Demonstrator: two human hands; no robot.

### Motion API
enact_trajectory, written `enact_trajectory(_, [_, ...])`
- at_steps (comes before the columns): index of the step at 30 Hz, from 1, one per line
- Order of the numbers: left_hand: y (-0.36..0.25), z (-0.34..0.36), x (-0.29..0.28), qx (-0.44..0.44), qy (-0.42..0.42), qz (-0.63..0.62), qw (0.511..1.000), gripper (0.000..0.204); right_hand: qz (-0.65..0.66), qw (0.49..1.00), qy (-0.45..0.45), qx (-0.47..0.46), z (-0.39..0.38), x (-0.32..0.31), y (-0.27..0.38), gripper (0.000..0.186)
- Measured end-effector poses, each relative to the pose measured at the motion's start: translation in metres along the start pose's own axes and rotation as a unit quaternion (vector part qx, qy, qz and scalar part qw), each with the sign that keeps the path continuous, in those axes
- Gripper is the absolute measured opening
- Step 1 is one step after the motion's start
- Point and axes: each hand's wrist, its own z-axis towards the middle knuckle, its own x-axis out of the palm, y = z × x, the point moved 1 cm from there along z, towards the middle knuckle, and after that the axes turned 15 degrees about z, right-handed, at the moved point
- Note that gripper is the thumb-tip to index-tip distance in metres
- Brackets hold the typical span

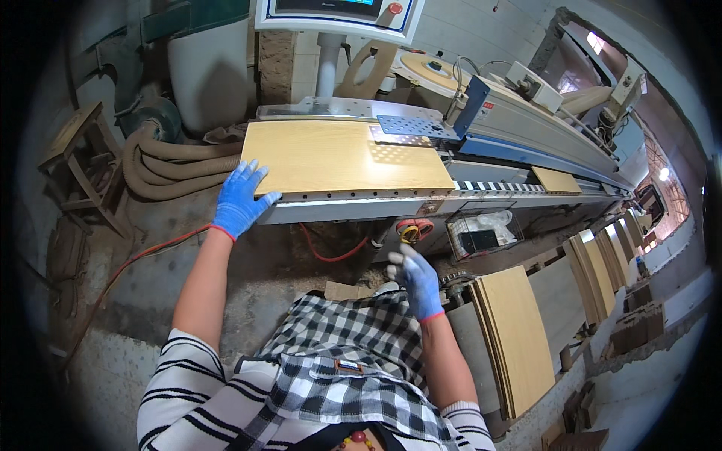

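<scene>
A long, light wood-grain board (338,159) lies flat on the near side of the edge banding machine, its right part beneath a blue perforated plate (410,126). My left hand (242,194), in a blue glove, rests at the board's near left corner. Its fingers are stretched over the end, the thumb apart along the front edge. Lower down, in front of the machine, my right hand (418,282) is raised in the air, gloved too. Its fingers are apart, slightly bent and a little blurred, and nothing shows in them. Both hands are apart from each other.
Stacked boards (515,338) sit on a roller conveyor to my right, more stacks beyond. Another small board (555,180) lies farther along the machine. A wire basket (485,234) hangs below its front. Hoses (180,161), a wooden stool (83,169) and an orange cable occupy the left.
</scene>
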Motion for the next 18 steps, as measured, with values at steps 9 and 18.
enact_trajectory(9, [-0.006,0.006,0.000,-0.019,0.048,0.049,0.997,0.062,-0.616,0.737,0.077,-0.267,-0.072,-0.063,-0.049,0.026])
enact_trajectory(18, [0.021,-0.013,0.008,-0.044,0.013,0.038,0.998,0.056,-0.680,0.686,0.076,-0.247,-0.072,-0.062,-0.054,0.028])
